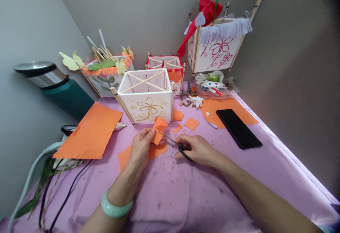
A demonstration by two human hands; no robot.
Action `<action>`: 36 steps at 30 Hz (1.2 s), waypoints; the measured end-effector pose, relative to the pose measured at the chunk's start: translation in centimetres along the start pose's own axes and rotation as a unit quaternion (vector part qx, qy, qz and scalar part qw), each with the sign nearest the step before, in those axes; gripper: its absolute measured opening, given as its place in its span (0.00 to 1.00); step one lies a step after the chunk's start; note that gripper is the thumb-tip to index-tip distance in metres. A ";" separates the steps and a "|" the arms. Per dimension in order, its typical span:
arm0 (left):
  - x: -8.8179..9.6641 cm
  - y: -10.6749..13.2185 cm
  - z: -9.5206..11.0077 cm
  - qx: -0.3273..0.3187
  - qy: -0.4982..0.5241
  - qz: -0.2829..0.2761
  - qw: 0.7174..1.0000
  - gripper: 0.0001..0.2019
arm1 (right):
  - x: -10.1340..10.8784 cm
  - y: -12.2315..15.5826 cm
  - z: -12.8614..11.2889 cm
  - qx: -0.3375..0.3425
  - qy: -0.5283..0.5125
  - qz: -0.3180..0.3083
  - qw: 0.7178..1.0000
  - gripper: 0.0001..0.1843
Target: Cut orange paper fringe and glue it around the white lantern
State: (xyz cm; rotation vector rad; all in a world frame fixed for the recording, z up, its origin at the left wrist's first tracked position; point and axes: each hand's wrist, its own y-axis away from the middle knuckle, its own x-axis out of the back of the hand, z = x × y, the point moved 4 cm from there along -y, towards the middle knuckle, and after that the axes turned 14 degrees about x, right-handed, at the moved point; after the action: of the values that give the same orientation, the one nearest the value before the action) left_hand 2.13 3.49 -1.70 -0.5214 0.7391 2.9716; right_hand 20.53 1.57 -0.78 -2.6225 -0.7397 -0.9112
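Between thumb and fingers, my left hand (142, 142) pinches an orange paper strip (159, 130) whose right side is cut into a fringe. My right hand (200, 149) grips black-handled scissors (183, 148), their blades pointing left at the strip's edge. Below my left hand lies another orange paper piece (156, 151), partly covered. Just beyond the hands stands a white lantern frame (146, 107) with wooden sticks at its corners and a yellow flower drawing. Small orange paper squares (191, 123) rest to its right.
A black phone (239, 128) lies at right over orange paper (212, 110). Behind it is a plastic box of markers (212, 87). At left are a large orange sheet (91, 133), a teal bottle (69, 94) and cables (71, 187). Other decorated lanterns (219, 50) are at the back.
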 end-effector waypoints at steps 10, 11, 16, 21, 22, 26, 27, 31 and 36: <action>0.0 0.1 0.0 0.008 0.003 0.008 1.000 0.17 | -0.1 0.0 0.0 0.015 0.022 0.020 0.999 0.18; 0.0 0.2 0.0 0.009 0.001 0.006 1.000 0.16 | -0.1 0.0 0.0 0.014 0.023 0.020 0.999 0.18; -0.2 0.2 -0.2 0.025 -0.014 -0.016 0.999 0.14 | -0.1 0.0 0.0 0.014 0.022 0.016 1.000 0.17; -0.3 0.1 -0.3 0.022 -0.020 -0.035 0.999 0.13 | 0.0 0.0 -0.1 0.013 0.024 0.015 1.000 0.17; -0.3 0.1 -0.3 0.021 -0.020 -0.037 0.999 0.13 | 0.0 -0.1 -0.1 0.013 0.023 0.013 1.000 0.17; -0.4 0.3 -0.2 0.016 -0.021 -0.042 0.999 0.13 | -0.1 -0.1 -0.2 0.009 0.025 0.013 1.000 0.16; -0.4 0.3 -0.2 0.016 -0.022 -0.042 0.999 0.13 | -0.1 -0.1 -0.1 0.008 0.026 0.014 1.000 0.16; -0.1 0.1 -0.4 0.024 -0.025 -0.031 0.999 0.13 | -0.1 0.0 0.0 0.006 0.026 0.021 0.999 0.16; 0.1 0.0 -0.5 0.030 -0.022 -0.023 0.999 0.13 | -0.1 -0.1 0.0 0.007 0.028 0.018 0.999 0.16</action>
State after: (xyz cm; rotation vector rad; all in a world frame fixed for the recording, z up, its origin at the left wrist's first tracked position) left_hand 2.20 3.29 -2.11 -0.4609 0.7983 2.8992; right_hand 20.42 1.58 -0.82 -2.5783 -0.6815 -0.9623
